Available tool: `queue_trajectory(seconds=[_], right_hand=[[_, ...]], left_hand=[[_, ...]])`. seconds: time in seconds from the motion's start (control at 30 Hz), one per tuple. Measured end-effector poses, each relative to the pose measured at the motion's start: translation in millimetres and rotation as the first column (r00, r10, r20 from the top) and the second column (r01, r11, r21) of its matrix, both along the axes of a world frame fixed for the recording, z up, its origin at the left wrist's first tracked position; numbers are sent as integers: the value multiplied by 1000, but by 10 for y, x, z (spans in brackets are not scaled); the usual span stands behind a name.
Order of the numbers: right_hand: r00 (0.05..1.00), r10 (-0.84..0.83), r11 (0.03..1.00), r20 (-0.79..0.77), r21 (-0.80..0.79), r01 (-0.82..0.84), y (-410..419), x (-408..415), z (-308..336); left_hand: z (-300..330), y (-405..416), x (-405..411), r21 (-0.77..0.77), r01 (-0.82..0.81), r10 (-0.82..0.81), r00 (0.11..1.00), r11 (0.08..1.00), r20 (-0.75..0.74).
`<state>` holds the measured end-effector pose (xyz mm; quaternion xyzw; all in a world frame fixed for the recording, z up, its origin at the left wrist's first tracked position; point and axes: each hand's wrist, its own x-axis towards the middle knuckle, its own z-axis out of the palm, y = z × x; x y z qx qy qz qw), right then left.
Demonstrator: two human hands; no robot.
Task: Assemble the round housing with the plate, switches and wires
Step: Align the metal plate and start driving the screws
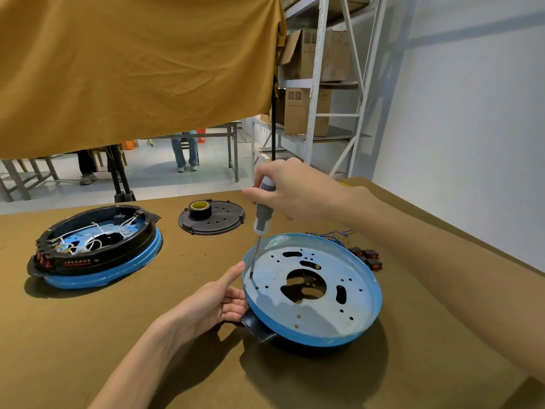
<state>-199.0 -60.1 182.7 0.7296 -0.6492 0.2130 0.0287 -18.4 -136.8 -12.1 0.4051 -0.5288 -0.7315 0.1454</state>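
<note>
A round blue plate [348, 293] with many holes lies on a black housing whose handle [257, 327] sticks out at its left. My left hand [212, 305] grips the plate's left rim, thumb up along the edge. My right hand [295, 191] holds a grey screwdriver [262, 216] upright, its tip down on a hole near the plate's left edge. Red switches [370, 257] with blue wires [336, 236] lie just behind the plate.
A second housing [97, 246], black on a blue ring with white wires inside, sits at the left. A black round cover [218, 221] with a tape roll [199, 208] on it lies at the back. Metal shelving [318, 84] stands behind the table.
</note>
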Motion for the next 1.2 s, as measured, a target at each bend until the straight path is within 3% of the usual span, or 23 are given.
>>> queue_trajectory(seconds=[0.07, 0.13, 0.2, 0.3, 0.33, 0.47, 0.53, 0.63, 0.77, 0.9, 1.03, 1.2], right_hand=[[992, -48, 998, -116, 39, 53, -22, 33, 75], [1000, -3, 976, -4, 219, 4, -35, 41, 167], [998, 56, 962, 31, 267, -62, -31, 60, 219], [964, 16, 994, -266, 105, 13, -67, 112, 155], [953, 2, 993, -302, 115, 35, -80, 121, 143], [998, 64, 903, -23, 427, -48, -84, 99, 294], [996, 74, 915, -41, 399, -52, -92, 100, 278], [981, 32, 952, -193, 304, 29, -118, 142, 231], [998, 38, 900, -47, 436, -14, -141, 119, 327], [972, 0, 952, -233, 299, 71, -172, 127, 256], [1000, 11, 905, -27, 425, 1, -150, 137, 323], [992, 20, 953, -128, 303, 20, -119, 182, 219]], left_hand=[[-1, 5, -2, 3, -11, 11, 1000, 1000, -1], [-9, 5, -1, -1, -12, 12, 1000, 1000, -3], [-15, 2, 0, -9, -13, 13, 1000, 1000, -2], [-17, 0, -11, -13, -18, 18, 1000, 1000, 4], [-16, 4, -14, -16, -17, 17, 1000, 1000, 4], [-21, 15, -10, -33, -12, 12, 1000, 999, -1], [-10, 28, -8, -29, -7, 7, 1000, 1000, -7], [7, 35, -20, -31, -16, 16, 1000, 999, 6], [20, 51, -16, -34, -21, 21, 1000, 999, 9], [33, 73, -1, -47, -13, 13, 1000, 999, -1], [26, 88, 15, -71, -14, 14, 1000, 997, -7], [22, 101, 25, -82, -15, 14, 1000, 997, -13]])
